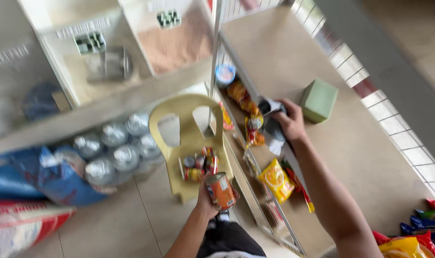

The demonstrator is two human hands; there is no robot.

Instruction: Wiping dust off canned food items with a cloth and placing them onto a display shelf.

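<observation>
Right, I've got the left hand [207,198] wrapped around an orange tin can [221,190], fingers closed round its side, lifting it just in front of the yellow plastic chair [189,138]. On that chair's seat I see more cans [198,165] bunched together, right behind the one held. Over to the right of the chair, the right hand [289,122] is stretched out on the beige counter [342,143], fingers curled down on a dark crumpled bag [273,125]; I can't tell how firm that grip is. Just beyond that hand sits a green box [319,100]. Between chair and counter, snack packets [250,114] hang in a row, a yellow one [276,179] nearest me. Left of the chair, wrapped water bottles [117,148] rest on the floor beside a blue sack [40,174].
</observation>
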